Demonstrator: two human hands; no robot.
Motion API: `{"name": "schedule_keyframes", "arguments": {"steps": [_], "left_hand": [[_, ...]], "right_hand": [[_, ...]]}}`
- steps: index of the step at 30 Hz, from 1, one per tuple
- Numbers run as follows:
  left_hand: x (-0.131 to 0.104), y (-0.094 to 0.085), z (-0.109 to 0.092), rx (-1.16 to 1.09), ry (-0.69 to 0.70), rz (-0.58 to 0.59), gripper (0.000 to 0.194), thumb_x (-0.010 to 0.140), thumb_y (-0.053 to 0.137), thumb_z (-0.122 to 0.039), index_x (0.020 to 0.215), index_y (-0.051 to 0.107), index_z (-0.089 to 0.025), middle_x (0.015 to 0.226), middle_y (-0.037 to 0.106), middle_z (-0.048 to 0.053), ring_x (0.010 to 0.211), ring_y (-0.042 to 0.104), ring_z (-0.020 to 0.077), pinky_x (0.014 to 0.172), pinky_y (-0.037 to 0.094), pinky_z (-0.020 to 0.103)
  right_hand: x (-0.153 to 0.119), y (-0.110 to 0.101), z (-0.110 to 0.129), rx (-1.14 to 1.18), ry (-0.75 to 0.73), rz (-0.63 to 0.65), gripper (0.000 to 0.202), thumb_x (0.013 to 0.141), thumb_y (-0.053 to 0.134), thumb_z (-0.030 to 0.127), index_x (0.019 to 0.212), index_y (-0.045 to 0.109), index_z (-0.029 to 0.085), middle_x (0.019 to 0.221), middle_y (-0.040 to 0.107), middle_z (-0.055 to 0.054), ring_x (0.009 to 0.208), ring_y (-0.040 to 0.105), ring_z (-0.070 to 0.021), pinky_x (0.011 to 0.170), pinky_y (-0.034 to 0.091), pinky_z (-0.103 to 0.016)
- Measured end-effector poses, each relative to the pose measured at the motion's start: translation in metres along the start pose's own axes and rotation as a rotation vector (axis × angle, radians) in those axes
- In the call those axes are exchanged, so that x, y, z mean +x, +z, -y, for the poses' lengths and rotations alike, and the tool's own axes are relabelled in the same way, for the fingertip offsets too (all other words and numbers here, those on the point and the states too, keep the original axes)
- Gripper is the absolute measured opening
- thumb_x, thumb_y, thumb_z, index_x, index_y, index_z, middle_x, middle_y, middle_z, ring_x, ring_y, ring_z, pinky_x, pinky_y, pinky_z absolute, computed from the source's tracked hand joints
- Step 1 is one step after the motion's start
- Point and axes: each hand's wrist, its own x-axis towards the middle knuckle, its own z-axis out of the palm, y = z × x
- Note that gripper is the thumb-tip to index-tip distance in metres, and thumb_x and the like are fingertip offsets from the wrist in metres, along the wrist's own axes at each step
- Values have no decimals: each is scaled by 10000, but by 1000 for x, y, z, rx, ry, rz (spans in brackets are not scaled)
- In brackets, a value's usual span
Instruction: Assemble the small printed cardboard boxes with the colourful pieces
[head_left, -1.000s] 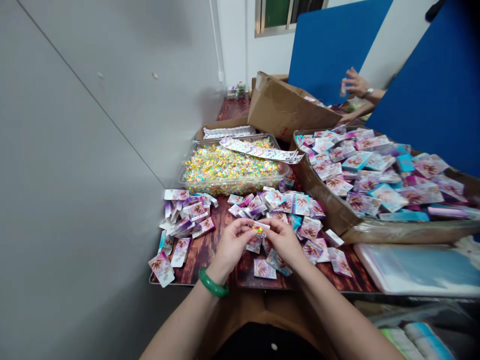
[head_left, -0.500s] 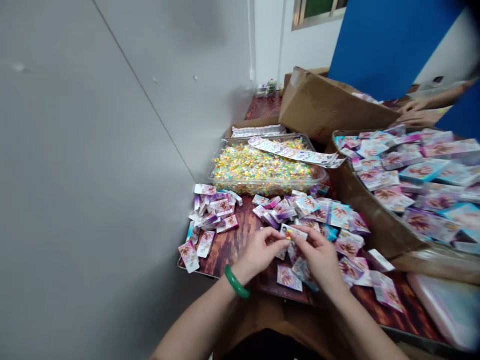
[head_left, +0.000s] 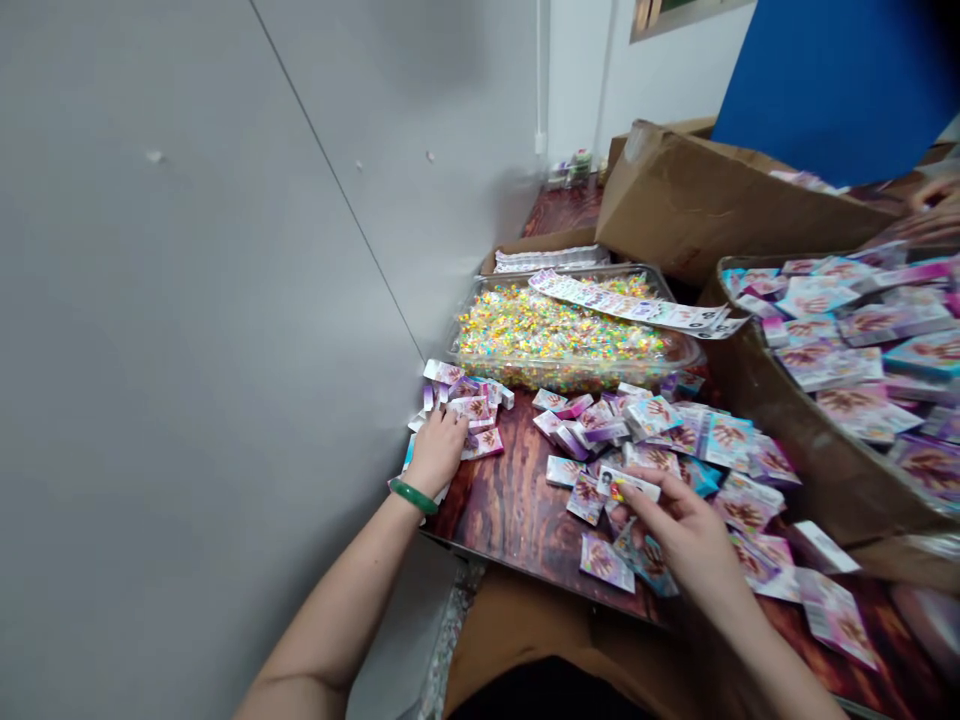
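My left hand (head_left: 437, 446), with a green bangle at the wrist, reaches over the left pile of small printed boxes (head_left: 484, 441); its fingertips touch the pile, and whether they hold a box is hidden. Between thumb and fingers of my right hand (head_left: 679, 515) is a small white card (head_left: 632, 484) with a little yellow and red piece against it. Beneath and around that hand lies a larger spread of purple, pink and blue boxes (head_left: 727, 436). Behind the piles stands a clear tray (head_left: 562, 368) full of small colourful packets, a printed strip (head_left: 630, 303) lying across it.
At the right a large carton (head_left: 795, 440) is full of similar boxes. Another brown carton (head_left: 675, 200) stands behind. A grey wall (head_left: 187, 350) bounds the table (head_left: 510, 500) on the left. Another person's hands (head_left: 934, 210) show at the far right edge.
My left hand has left the card and moved left onto the left pile of boxes. My right hand still holds the card. The whole view has shifted, so things appear further right.
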Motion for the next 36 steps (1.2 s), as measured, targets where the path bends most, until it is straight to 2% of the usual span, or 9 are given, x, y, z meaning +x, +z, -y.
{"name": "schedule_keyframes", "arguments": {"steps": [4,6,8,11,14,24,28,32,36], "left_hand": [[-4,-23,-3,-205,-25,-177,334,820,424,-66,1112,552,-166,1031,578,112,960,512,239,850,437,392],[-7,-34,-11,-595,-120,-377,424,778,486,-79,1189,498,-185,1109,554,96,994,521,220,889,440,386],[-10,-40,-27,-1128,-235,-415,502,752,531,-109,1239,465,-213,1088,559,64,936,556,182,853,476,347],[-14,-38,-60,-1865,-338,-58,503,732,571,-121,1220,501,-218,954,592,23,803,585,122,785,508,282],[-20,-31,-88,-2215,-363,235,402,729,641,-138,1120,567,-202,973,610,26,828,600,109,788,512,248],[-27,-23,-121,-2193,-379,222,263,747,695,-230,991,612,-179,947,622,30,834,616,139,716,545,265],[-28,-22,-123,-2150,-362,213,248,748,695,-252,972,619,-178,962,630,31,838,618,138,713,542,254],[-28,-17,-117,-2030,-250,361,279,747,699,-285,992,630,-170,980,635,52,832,626,159,672,550,260],[-27,-12,-120,-2085,-279,381,294,734,712,-284,995,632,-174,973,634,48,825,626,153,685,548,263]], "right_hand": [[-2,-2,2,29,-8,-19,542,566,748,555,921,604,170,539,660,-19,403,497,-115,400,384,-226],[-3,-1,4,70,-26,-19,521,579,755,533,927,603,176,563,660,-17,435,524,-125,418,399,-229],[-6,4,7,123,-59,3,492,600,758,501,941,601,183,599,655,-12,487,558,-140,446,424,-236],[-8,12,14,134,-129,56,423,659,732,455,962,607,187,613,622,2,509,540,-132,462,420,-236],[-7,15,19,39,-227,26,337,714,690,425,948,626,191,577,553,25,489,473,-114,460,379,-232],[-9,0,14,-233,-395,-151,210,792,599,345,960,615,220,752,614,-13,649,547,-167,588,414,-273],[-6,-3,13,-297,-372,-84,150,768,613,304,883,617,208,802,645,-21,737,584,-185,670,435,-294],[1,-7,14,-181,-222,47,207,704,668,336,839,601,193,627,583,23,550,522,-139,527,396,-256],[6,-3,6,-162,-273,20,226,680,696,312,849,614,188,662,578,15,581,514,-133,547,401,-254]]}}
